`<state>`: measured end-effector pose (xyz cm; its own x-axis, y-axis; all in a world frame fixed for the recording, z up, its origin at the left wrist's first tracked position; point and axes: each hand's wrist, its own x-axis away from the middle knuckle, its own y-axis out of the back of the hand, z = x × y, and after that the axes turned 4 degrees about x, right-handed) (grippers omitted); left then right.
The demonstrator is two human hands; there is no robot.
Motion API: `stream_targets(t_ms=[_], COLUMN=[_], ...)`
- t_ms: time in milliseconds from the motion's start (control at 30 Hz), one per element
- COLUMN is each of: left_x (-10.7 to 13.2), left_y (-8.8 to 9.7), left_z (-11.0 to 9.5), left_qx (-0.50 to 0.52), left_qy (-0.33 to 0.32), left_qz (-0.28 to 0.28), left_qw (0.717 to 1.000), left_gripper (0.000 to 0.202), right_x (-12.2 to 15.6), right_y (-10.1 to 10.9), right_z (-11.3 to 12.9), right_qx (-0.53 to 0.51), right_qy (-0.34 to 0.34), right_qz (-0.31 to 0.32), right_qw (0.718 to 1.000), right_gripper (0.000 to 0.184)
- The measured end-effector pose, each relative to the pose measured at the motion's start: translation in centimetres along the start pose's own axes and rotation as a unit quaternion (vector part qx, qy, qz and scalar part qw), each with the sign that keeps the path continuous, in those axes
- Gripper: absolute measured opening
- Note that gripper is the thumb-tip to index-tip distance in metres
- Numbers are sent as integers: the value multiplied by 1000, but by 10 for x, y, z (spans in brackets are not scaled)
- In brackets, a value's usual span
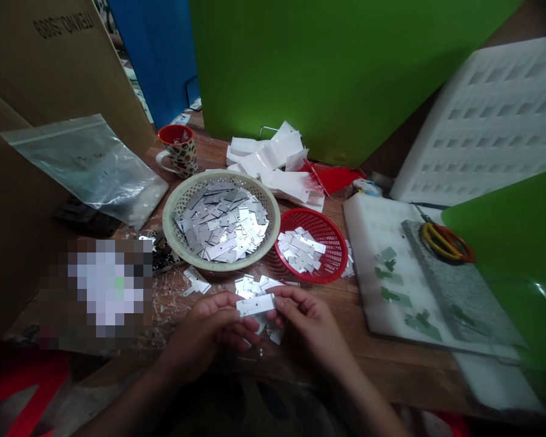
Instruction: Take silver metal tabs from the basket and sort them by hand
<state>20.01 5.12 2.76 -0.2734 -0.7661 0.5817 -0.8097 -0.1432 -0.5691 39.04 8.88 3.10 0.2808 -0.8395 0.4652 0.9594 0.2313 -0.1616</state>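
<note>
Both my hands hold one small flat metal strip (pixel 255 304) above the wooden table's front edge. My left hand (pixel 209 331) pinches its left end and my right hand (pixel 307 318) pinches its right end. A small loose pile of similar metal pieces (pixel 255 284) lies just behind and under the hands. Behind it stands a cream basket (pixel 173 209) full of shiny metal plates. To its right is a red basket (pixel 334 233) with a smaller heap of plates.
A white foam tray (pixel 368 243) with green bits, a grey slab and orange-handled scissors (pixel 446 241) lies at the right. A mug (pixel 179 152), folded white papers (pixel 273 161), a plastic bag (pixel 91 164), cardboard and green panels ring the table.
</note>
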Motion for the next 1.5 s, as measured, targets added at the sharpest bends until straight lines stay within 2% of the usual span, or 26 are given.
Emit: stream_targets(t_ms=[333, 433, 500, 533, 567, 633, 667, 700, 733, 800, 833, 867, 933, 1000, 1067, 1133, 1200, 1300, 1500], left_x=[-3, 1, 8, 13, 20, 39, 49, 61, 71, 89, 94, 97, 95, 84, 69, 54, 42, 32, 24], left_y=[3, 3, 8, 14, 21, 39, 50, 61, 71, 85, 88, 89, 81, 67, 51, 38, 31, 29, 26], left_z=[4, 5, 4, 3, 1, -5, -9, -14, -18, -27, -29, -31, -30, -25, -19, -14, -10, -8, -3], left_qx=[-15, -77, -180, -255, -340, -501, -561, -602, -627, -645, -638, -618, -537, -416, -315, -253, -212, -175, -150], left_qy=[8, 2, -30, -65, -113, -216, -253, -273, -276, -262, -251, -234, -183, -119, -76, -51, -36, -32, -19], left_qz=[19, 8, -26, -47, -67, -103, -119, -138, -158, -192, -202, -207, -192, -148, -101, -70, -57, -56, -35], left_qw=[1000, 997, 983, 963, 931, 832, 779, 738, 711, 692, 699, 721, 801, 889, 940, 964, 975, 982, 988], left_gripper=[18, 18, 20, 21, 21, 18, 15, 13, 11, 10, 11, 12, 20, 30, 38, 38, 31, 24, 24], right_x=[0, 0, 0, 0, 0, 0, 0, -1, -1, -2, -2, -2, -2, -2, -2, -2, -1, 0, -1], right_y=[0, 0, 1, 1, 2, 4, 4, 4, 4, 2, -1, -3, -10, -17, -25, -30, -32, -32, -25], right_z=[3, 3, 2, 1, 0, -1, 0, 0, 1, 3, 4, 5, 7, 9, 9, 8, 7, 6, 7], right_qx=[13, 18, 22, 25, 29, 39, 43, 46, 47, 51, 53, 55, 59, 63, 64, 61, 56, 48, 52], right_qy=[-5, -9, -10, -11, -12, -17, -20, -21, -22, -20, -18, -14, -7, -4, -10, -17, -18, -19, -13], right_qz=[-8, -10, -12, -14, -16, -20, -19, -20, -20, -19, -17, -14, -6, 6, 19, 33, 38, 39, 25], right_qw=[1000, 1000, 1000, 1000, 999, 999, 999, 999, 998, 998, 998, 998, 998, 998, 998, 997, 998, 998, 998], right_gripper=[33, 32, 32, 33, 33, 35, 35, 36, 36, 36, 36, 36, 36, 37, 37, 35, 32, 31, 32])
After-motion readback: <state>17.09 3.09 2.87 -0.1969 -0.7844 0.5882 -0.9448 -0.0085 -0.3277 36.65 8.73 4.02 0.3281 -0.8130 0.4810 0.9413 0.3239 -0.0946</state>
